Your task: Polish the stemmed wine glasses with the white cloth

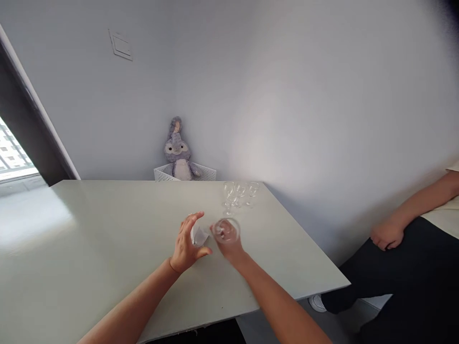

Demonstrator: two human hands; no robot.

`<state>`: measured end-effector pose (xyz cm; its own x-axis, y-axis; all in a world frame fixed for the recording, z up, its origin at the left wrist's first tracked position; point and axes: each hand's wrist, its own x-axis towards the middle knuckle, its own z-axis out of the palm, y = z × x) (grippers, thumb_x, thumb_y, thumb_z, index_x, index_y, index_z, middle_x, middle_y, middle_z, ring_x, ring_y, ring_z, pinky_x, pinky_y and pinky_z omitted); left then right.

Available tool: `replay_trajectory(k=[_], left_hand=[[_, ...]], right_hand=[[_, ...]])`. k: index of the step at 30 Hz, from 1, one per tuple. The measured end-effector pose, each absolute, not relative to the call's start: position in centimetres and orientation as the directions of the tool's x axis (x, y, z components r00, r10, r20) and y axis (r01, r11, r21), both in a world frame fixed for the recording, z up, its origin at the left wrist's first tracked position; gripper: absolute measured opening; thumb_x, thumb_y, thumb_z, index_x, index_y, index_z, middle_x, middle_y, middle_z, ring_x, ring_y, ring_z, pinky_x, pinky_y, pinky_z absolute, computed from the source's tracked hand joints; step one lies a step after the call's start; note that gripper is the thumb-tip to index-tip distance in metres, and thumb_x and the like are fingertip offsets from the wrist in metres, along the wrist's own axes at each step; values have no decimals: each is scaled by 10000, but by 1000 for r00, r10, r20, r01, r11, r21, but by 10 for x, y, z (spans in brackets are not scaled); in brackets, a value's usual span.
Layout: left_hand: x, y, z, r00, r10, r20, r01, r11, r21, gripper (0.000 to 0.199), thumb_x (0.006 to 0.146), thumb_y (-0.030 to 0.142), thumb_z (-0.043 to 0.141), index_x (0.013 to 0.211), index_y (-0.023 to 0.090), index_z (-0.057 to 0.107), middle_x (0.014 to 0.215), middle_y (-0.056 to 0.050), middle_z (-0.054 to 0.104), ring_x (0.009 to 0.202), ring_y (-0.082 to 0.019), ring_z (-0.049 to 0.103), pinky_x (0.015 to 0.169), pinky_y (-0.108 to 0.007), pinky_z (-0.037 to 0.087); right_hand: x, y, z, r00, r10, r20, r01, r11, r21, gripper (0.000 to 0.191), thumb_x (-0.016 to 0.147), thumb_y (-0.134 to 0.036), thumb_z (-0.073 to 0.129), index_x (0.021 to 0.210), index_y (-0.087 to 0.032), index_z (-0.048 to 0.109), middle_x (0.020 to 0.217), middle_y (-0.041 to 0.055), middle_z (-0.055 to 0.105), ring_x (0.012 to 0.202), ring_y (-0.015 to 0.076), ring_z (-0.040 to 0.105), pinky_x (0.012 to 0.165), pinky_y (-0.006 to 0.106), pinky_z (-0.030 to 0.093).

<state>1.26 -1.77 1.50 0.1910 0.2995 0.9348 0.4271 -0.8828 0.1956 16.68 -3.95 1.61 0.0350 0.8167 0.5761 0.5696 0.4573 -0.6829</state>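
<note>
My right hand (229, 246) holds a clear stemmed glass (226, 231), its round rim turned toward the camera and slightly blurred. To its left, my left hand (185, 246) has its thumb and fingers spread in a C shape. Beside the left palm, between the two hands, is a small whitish translucent item (200, 235); whether the hand touches it I cannot tell. Beyond my right hand, several clear stemmed glasses (253, 189) stand upright in a group near the far right corner of the pale table (125, 229).
A grey plush rabbit (182, 155) sits in a white perforated basket (208, 173) behind the table's far edge. At the right, a seated person in dark trousers rests a hand (389, 234) on the lap, beside the table's right edge. A window shows at far left.
</note>
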Motion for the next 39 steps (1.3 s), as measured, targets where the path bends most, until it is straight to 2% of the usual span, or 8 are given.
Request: replay_trajectory(k=[3, 7, 12, 19, 28, 32, 37, 39], left_hand=[[4, -7, 4, 224, 415, 882, 473, -837, 274, 690, 788, 619, 360, 1297, 163, 267, 1117, -160, 551, 1065, -261, 515, 889, -471, 398], [0, 3, -11, 101, 619, 779, 523, -699, 488, 540, 859, 473, 349, 1311, 198, 241, 1066, -105, 569, 1034, -234, 522, 886, -465, 396], [-3, 10, -20, 20, 779, 627, 516, -545, 661, 494, 845, 406, 397, 1287, 219, 282, 1038, -74, 562, 978, -221, 529, 871, -452, 403], [-6, 17, -23, -58, 863, 502, 455, -424, 783, 531, 806, 399, 463, 1280, 226, 300, 1024, -55, 552, 954, -196, 539, 870, -426, 416], [-9, 24, -28, -146, 935, 324, 266, -278, 923, 454, 841, 450, 358, 1219, 199, 368, 924, -41, 583, 783, -153, 579, 726, -327, 461], [-11, 26, -26, -203, 955, 217, 262, -161, 951, 426, 840, 493, 320, 1110, 188, 449, 778, -19, 588, 731, -168, 581, 692, -324, 451], [-4, 12, -16, 81, 962, 259, 222, -271, 937, 395, 839, 475, 337, 1102, 212, 471, 687, 6, 590, 648, -151, 569, 655, -288, 449], [-1, 5, -13, 237, 932, 274, 193, -321, 927, 394, 833, 470, 355, 1108, 220, 486, 634, 16, 581, 596, -143, 555, 617, -271, 447]], right_hand=[[216, -42, 18, 161, 875, 457, 669, 244, -702, 291, 805, -422, 438, 789, -193, 618, 839, 43, 629, 748, 173, 581, 695, 271, 423], [269, -30, 10, 342, 906, 250, 673, -50, -738, 326, 774, -440, 422, 700, -186, 612, 706, 31, 639, 650, 181, 572, 611, 257, 402], [286, 7, -6, 398, 904, 156, 684, -179, -707, 296, 754, -349, 424, 580, -183, 596, 765, 74, 659, 719, 195, 585, 598, 246, 381], [281, 48, -15, 500, 862, 83, 661, -318, -680, 256, 755, -337, 460, 789, -179, 658, 968, 115, 651, 833, 214, 593, 617, 261, 384], [281, 29, -15, 505, 859, 83, 590, -274, -760, 346, 708, -270, 489, 1020, -146, 571, 878, 91, 620, 779, 204, 564, 657, 280, 386], [253, -10, -17, 383, 920, 82, 541, -152, -827, 259, 750, -337, 447, 851, -153, 601, 772, 66, 609, 703, 191, 553, 603, 273, 402], [181, -40, -23, -47, 998, -49, 306, -32, -951, 434, 762, -552, 447, 680, -151, 592, 565, 5, 541, 475, 131, 471, 445, 238, 356], [158, -40, -23, -76, 997, -19, 174, -6, -985, 417, 737, -558, 496, 691, -151, 574, 586, -4, 535, 514, 125, 470, 482, 235, 365]])
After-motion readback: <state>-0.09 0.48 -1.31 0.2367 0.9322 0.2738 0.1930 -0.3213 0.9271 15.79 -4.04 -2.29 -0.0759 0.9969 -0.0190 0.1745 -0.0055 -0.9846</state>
